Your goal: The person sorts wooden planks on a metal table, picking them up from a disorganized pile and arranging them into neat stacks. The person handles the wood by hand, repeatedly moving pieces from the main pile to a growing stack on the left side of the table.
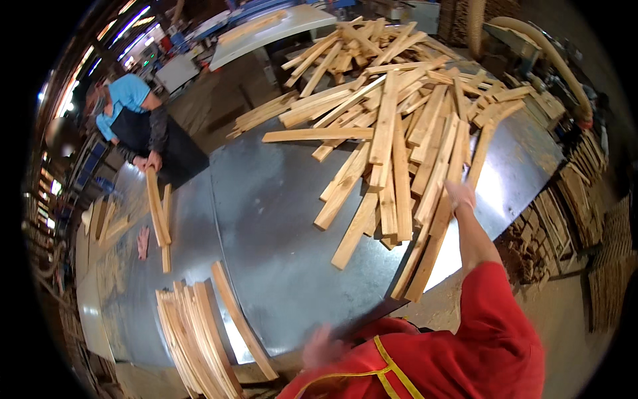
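Dozens of long, pale-brown, flat wooden strips [385, 133], likely light, stiff and best held mid-length, lie heaped on a shiny grey metal table [266, 206] as the bare right hand [460, 195] grips one's edge, the blurred left hand's [323, 347] state unclear.

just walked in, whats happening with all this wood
The red-sleeved person's right hand is on a strip at the right side of a pile of wooden strips on the metal-topped table. Their left hand is blurred near the table's close edge. At far left, a co-worker holds another piece; nearer, more strips lie side by side.
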A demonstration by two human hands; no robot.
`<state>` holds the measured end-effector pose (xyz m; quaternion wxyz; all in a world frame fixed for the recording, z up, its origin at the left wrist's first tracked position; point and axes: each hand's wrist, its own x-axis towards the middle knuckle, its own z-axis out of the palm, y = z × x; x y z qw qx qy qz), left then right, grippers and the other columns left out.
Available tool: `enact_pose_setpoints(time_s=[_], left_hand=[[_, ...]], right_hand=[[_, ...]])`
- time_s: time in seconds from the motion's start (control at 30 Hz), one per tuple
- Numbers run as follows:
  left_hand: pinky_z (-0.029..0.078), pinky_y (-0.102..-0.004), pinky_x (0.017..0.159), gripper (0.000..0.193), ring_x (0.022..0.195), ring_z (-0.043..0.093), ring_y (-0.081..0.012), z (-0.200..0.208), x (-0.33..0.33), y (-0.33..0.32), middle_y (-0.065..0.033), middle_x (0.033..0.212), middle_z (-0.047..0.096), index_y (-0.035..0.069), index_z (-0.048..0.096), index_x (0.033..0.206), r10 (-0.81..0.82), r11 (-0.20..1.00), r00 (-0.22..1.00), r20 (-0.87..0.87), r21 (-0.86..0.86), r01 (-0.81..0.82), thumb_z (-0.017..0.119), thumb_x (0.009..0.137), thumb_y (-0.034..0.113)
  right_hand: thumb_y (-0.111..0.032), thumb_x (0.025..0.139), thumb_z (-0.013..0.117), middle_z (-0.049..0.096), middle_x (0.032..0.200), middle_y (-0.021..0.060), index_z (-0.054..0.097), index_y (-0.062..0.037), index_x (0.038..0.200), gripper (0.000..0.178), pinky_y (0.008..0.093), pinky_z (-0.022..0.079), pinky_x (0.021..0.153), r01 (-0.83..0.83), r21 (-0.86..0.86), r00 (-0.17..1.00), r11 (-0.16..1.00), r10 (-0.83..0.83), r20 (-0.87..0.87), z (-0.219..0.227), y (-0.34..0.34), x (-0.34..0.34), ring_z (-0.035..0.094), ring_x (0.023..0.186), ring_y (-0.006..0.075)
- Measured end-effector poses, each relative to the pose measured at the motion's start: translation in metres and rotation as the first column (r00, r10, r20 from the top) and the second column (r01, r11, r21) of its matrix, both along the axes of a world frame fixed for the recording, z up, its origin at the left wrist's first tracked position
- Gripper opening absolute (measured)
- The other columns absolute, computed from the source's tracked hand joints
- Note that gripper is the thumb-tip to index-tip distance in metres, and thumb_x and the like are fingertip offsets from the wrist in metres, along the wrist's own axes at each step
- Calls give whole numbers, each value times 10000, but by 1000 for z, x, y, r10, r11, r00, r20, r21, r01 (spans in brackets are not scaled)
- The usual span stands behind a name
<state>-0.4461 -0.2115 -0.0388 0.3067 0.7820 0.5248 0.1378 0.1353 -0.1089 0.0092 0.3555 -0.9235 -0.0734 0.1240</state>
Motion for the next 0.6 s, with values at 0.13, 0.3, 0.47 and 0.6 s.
enact_pose_setpoints(time_s=[0.13,0.3,0.47,0.6], left_hand=[[589,-563,834,610,1035,692,-419,13,4,13,-154,1256,670,136,594,1367,-109,993,978,-179,26,115,753,823,364],[480,-560,1080,688,1293,584,-446,-7,-10,62,-218,1508,563,133,548,1507,-256,960,959,-121,88,267,710,892,395],[395,-585,1143,718,1388,515,-387,-33,-121,81,-199,1465,585,90,536,1503,380,897,810,-446,392,-205,684,885,426],[470,-549,1083,771,1302,595,-390,-15,-196,93,-211,1374,638,66,498,1505,609,776,651,-454,170,-608,705,857,429]], right_hand=[[-444,801,815,711,1218,242,607,75,1341,777,460,541,988,126,166,989,978,-112,-96,-105,-21,-12,688,1141,345],[-188,962,674,718,981,66,694,-30,1094,207,375,584,757,165,678,767,716,339,-545,-186,-102,59,674,848,201],[-149,994,703,731,1024,39,681,-42,1147,188,348,615,846,130,775,569,619,594,-569,-124,-79,-103,725,944,197],[-184,983,759,727,1084,12,673,-96,1169,223,333,621,849,136,777,427,615,671,-606,-109,-71,-246,725,952,176]])
